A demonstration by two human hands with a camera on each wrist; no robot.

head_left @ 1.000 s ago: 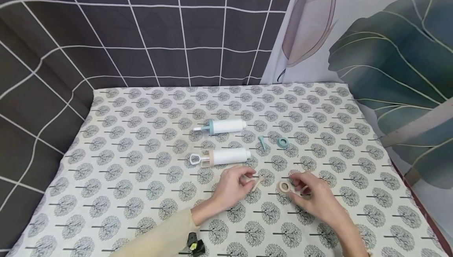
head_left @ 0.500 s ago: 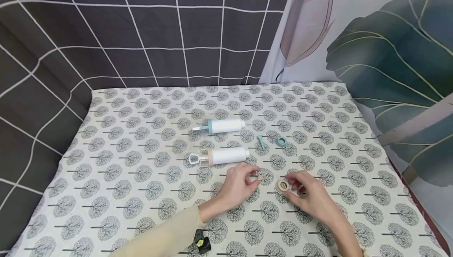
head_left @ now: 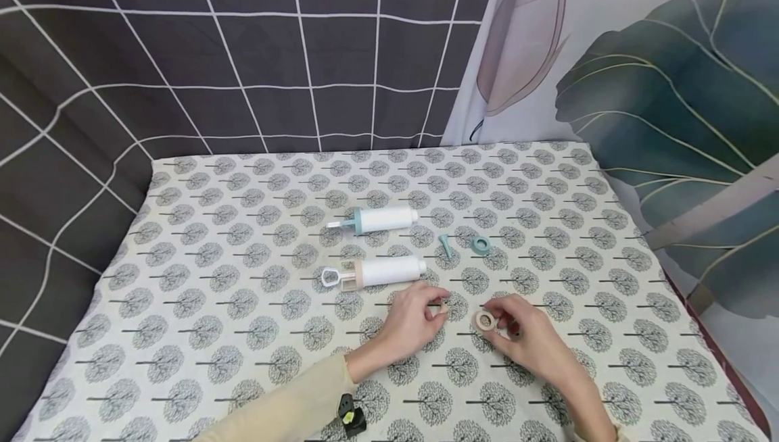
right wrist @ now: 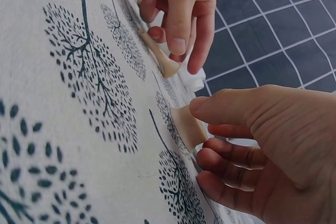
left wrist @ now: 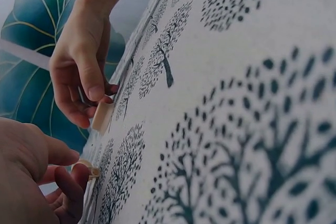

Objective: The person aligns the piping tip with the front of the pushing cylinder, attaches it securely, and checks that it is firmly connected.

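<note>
My left hand (head_left: 412, 320) is at a beige tapered nozzle (right wrist: 161, 57), thumb and fingers curled about it. Only a small end of the nozzle shows in the head view. My right hand (head_left: 526, 330) holds a beige ring-shaped cap (head_left: 485, 321) at its edge, thumb on one side and fingers on the other; it sits on the cloth. Beyond the left hand lies a white syringe-like tube (head_left: 392, 271) with a beige collar and a looped plunger handle. Behind it is a similar tube (head_left: 386, 218) with a teal collar.
A teal tapered nozzle (head_left: 446, 246) and a teal ring cap (head_left: 481, 245) lie to the right of the tubes. The tree-print cloth (head_left: 243, 334) covers the table. A dark grid-patterned curtain (head_left: 255, 57) hangs behind, with a leaf-print curtain (head_left: 669, 111) at the right.
My left hand has moved slightly right, over the beige nozzle, which now shows less between the fingers. The right hand stays at the beige ring cap. The head view has shifted a little.
</note>
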